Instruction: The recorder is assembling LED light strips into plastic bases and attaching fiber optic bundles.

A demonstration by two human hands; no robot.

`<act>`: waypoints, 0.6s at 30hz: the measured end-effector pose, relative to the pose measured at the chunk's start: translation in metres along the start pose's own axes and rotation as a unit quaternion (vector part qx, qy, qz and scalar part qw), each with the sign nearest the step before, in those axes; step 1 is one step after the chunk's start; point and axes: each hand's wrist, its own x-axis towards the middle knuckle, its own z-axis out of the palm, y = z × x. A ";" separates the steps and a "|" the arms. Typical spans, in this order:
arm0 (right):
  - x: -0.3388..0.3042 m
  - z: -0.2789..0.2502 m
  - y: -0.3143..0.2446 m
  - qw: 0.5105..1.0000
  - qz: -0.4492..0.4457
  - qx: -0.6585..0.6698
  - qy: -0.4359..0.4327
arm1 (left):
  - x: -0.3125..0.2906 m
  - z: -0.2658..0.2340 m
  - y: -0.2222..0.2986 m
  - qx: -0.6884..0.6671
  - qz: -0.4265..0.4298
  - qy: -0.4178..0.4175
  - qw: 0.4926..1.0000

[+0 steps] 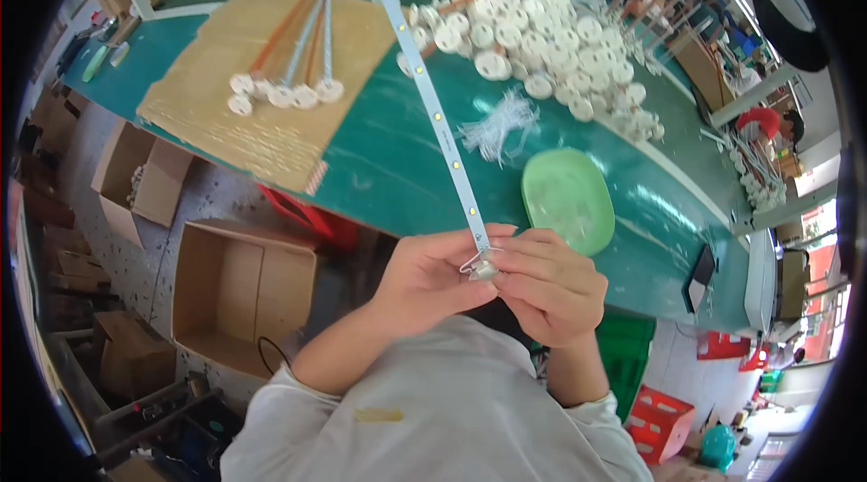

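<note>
Edges/room, L to R: near edge of the green table (388, 188) runs from far left, down past the hands, on to the right side. Brown sheet (203, 53) takes the left part, its front corner at that edge; strips with round white ends (305, 97) lie on it. Green surface shows between sheet and bowl, so there's some room there. Far right of center is tight: big pile of white round pieces (560, 39), with a bundle of thin white strands (501, 125) in front. Dark flat object (699, 279) sits near the right end.

Hands: both at the near edge, close together. Light strip (428, 89) slants up and left from them over the table; can't tell if it touches the surface. Left hand (424, 274) has thumb and fingers closed in a pinch on the pale end fitting (483, 270) at the strip's lower end. Right hand (549, 281) pinches the same spot from the other side, fingers curled. Thin white wire (467, 262) loops out between them.

Containers: small carton (163, 182) far left, whitish items inside. Bigger open carton (200, 288), inner walls and bottom visible. Green bowl (607, 188) right of the hands, clear-whitish bits in it, too small to identify. Green crate (632, 351) and red crate (659, 423) lower right, contents unclear.
</note>
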 end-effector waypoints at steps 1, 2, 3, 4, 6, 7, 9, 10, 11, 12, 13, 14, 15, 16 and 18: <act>-0.016 -0.002 -0.007 0.999 -0.016 -0.016 0.046 | -0.004 0.009 -0.008 -0.010 -0.022 -0.026 0.999; -0.032 -0.003 -0.013 0.996 -0.031 -0.034 0.074 | -0.007 0.017 -0.015 -0.009 -0.027 -0.037 0.999; -0.046 -0.006 -0.020 0.997 -0.018 -0.033 0.072 | -0.012 0.024 -0.025 -0.017 -0.036 -0.032 0.999; -0.057 -0.007 -0.027 0.993 -0.016 -0.056 0.098 | -0.016 0.029 -0.032 0.002 -0.032 -0.052 0.998; -0.074 -0.010 -0.036 0.989 -0.009 -0.079 0.127 | -0.023 0.038 -0.046 0.020 -0.035 -0.072 0.997; -0.079 -0.012 -0.037 0.985 -0.016 -0.108 0.135 | -0.025 0.040 -0.054 0.033 -0.019 -0.072 0.997; -0.087 -0.014 -0.039 0.980 -0.023 -0.135 0.146 | -0.026 0.043 -0.061 0.048 -0.006 -0.072 0.996; -0.090 -0.015 -0.039 0.983 0.001 -0.112 0.147 | -0.026 0.042 -0.061 0.039 -0.015 -0.073 0.996; -0.093 -0.016 -0.040 0.985 0.024 -0.087 0.147 | -0.025 0.042 -0.061 0.031 -0.023 -0.073 0.997; -0.096 -0.021 -0.042 0.985 0.024 -0.083 0.149 | -0.024 0.042 -0.065 0.033 -0.009 -0.089 0.995; -0.100 -0.029 -0.048 0.987 0.063 -0.057 0.137 | -0.025 0.043 -0.064 0.038 -0.012 -0.086 0.996; -0.102 -0.034 -0.050 0.987 0.101 -0.030 0.124 | -0.025 0.044 -0.063 0.016 -0.029 -0.091 0.995; -0.102 -0.035 -0.048 0.986 0.102 -0.024 0.126 | -0.025 0.044 -0.062 -0.007 -0.046 -0.095 0.994; -0.101 -0.036 -0.046 0.988 0.086 -0.025 0.127 | -0.025 0.046 -0.063 -0.004 -0.048 -0.092 0.995; -0.100 -0.033 -0.044 0.989 0.071 -0.022 0.129 | -0.024 0.047 -0.065 -0.049 -0.051 -0.062 0.996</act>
